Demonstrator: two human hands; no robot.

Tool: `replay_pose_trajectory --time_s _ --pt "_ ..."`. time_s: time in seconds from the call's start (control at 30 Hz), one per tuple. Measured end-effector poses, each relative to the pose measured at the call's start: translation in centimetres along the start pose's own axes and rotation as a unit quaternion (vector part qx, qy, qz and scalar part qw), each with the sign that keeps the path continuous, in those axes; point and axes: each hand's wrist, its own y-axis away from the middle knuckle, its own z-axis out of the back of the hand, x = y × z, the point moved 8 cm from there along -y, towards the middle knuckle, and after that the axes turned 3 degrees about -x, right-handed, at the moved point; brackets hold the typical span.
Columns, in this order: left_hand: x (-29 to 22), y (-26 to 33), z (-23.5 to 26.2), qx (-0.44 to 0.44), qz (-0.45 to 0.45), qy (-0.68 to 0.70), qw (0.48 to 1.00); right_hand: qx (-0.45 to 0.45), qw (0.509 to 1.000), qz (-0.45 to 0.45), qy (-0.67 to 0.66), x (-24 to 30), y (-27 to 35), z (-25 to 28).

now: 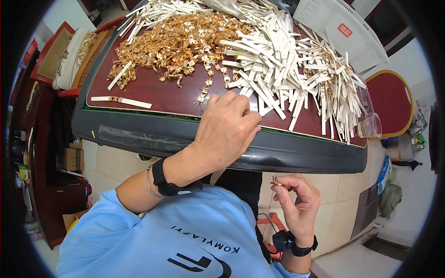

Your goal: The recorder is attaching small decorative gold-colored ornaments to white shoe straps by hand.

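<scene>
My left hand reaches onto the table's near edge, fingers curled down by the closest cream strips of a big loose pile; whether it grips one is hidden. Left of the strips lies a heap of small gold metal buckles. My right hand is below the table edge, near my body, pinching one small gold buckle between thumb and fingertips. Both wrists wear black bands.
The dark red table has a thick grey rim. One assembled strip lies alone at the left. A clear plastic cup stands at the right corner, a white crate behind, red chairs on both sides.
</scene>
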Motion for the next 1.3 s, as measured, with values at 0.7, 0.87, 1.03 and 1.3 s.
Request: replay_pose_trajectory --time_s 0.7,0.87,1.03,1.3 --pt "2.7 0.7 2.7 0.034 0.014 0.002 0.999 -0.006 0.999 -0.028 -0.036 -1.5 0.6 -0.5" --pt "6.4 3.2 4.9 0.087 0.225 0.234 0.942 0.000 0.986 -0.085 -0.146 -1.8 0.4 -1.4" --pt "7.0 6.7 5.2 0.112 0.396 0.503 0.759 0.030 0.968 -0.082 -0.235 -0.1 -1.0 -3.3" --pt "6.6 9.4 6.0 0.149 0.378 0.533 0.742 0.012 0.958 -0.071 -0.277 2.7 -3.9 -6.4"
